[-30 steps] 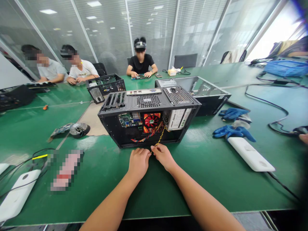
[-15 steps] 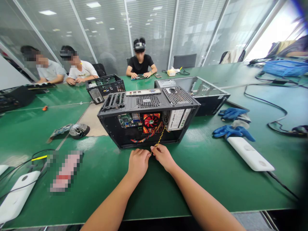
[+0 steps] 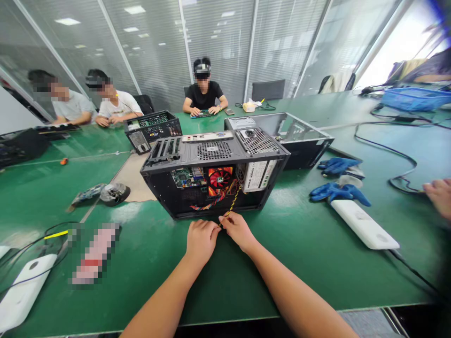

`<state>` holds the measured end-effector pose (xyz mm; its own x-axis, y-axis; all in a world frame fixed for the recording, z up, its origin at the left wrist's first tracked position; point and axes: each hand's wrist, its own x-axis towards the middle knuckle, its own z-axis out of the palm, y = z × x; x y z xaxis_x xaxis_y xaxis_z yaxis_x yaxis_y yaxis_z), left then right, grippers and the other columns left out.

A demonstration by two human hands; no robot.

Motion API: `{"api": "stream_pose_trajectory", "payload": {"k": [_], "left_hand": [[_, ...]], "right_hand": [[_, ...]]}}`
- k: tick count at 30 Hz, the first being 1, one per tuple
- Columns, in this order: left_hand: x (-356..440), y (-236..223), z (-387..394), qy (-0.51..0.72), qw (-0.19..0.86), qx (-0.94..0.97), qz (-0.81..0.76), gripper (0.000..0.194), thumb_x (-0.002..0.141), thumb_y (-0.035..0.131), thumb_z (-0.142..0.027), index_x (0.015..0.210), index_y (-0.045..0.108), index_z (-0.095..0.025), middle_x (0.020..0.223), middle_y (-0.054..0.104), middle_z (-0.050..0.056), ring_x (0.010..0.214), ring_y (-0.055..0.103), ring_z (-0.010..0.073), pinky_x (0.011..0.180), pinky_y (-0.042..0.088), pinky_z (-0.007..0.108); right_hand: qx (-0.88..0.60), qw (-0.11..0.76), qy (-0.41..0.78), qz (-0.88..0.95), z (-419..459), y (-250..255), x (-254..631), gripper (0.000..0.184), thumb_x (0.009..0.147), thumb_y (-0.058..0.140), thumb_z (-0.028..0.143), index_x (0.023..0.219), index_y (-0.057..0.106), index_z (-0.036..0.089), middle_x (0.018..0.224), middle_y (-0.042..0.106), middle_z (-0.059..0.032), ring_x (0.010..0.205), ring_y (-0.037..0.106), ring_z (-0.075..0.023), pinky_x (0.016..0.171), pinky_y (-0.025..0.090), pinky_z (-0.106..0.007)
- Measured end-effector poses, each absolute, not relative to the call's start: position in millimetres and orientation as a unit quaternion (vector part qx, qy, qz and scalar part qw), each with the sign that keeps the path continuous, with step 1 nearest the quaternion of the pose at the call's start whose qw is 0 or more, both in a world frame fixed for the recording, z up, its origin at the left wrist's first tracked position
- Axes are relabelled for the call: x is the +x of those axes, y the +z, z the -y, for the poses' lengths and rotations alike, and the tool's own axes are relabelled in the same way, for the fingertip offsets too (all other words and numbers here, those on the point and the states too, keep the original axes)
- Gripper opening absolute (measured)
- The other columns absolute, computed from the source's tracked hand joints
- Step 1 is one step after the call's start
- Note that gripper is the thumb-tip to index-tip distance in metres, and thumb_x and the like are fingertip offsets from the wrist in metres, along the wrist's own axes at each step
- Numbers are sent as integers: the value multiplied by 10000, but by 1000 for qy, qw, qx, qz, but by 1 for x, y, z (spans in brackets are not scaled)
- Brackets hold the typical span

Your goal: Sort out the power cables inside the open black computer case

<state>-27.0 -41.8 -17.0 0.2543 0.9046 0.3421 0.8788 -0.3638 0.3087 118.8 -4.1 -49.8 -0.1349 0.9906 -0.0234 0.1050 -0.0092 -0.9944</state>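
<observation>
A person's two bare hands work at the near side of a green table [image 3: 229, 291], both closed on a twisted yellow-and-black cable [image 3: 233, 203]. The left hand [image 3: 202, 241] curls its fingers over the lower end; the right hand [image 3: 240, 231] pinches it just above, fingertips almost meeting. The grip is unchanged from half a second earlier, though the view has shifted slightly and a co-worker's hand [image 3: 439, 195] now shows at the right edge.

Smooth, rounded white power strips lie at near left [image 3: 26, 293] and at right [image 3: 364, 224], the latter against crumpled blue gloves [image 3: 340, 193]. Just beyond the hands, the cable runs up into an open-sided black computer case [image 3: 216, 213] at the table's middle. Inside are a red round-bladed fan [image 3: 220, 178], a bundle of coloured wires [image 3: 211, 204] and a boxy power supply [image 3: 260, 176] with a white label; perforated mesh and slots mark the case's upper face.

Farther back stand another open case [image 3: 306, 155] at right and a smaller one [image 3: 153, 126] at left. At the far side, three people sit before a glass partition [image 3: 218, 37] with finely slatted blinds.
</observation>
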Motion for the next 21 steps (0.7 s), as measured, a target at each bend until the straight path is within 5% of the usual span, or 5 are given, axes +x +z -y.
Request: {"api": "stream_pose_trajectory", "payload": {"k": [21], "left_hand": [[-26,-16,41,219,48,789,-572,122,891,592,-246,779,610,-200,742,646,9,747,559,185,705,362,311]], "right_hand": [[-497,433,507,555,4,-51,118,316,828,551,464,673,536,189,571,498,30,499,413,-112,511,344,-255]]}}
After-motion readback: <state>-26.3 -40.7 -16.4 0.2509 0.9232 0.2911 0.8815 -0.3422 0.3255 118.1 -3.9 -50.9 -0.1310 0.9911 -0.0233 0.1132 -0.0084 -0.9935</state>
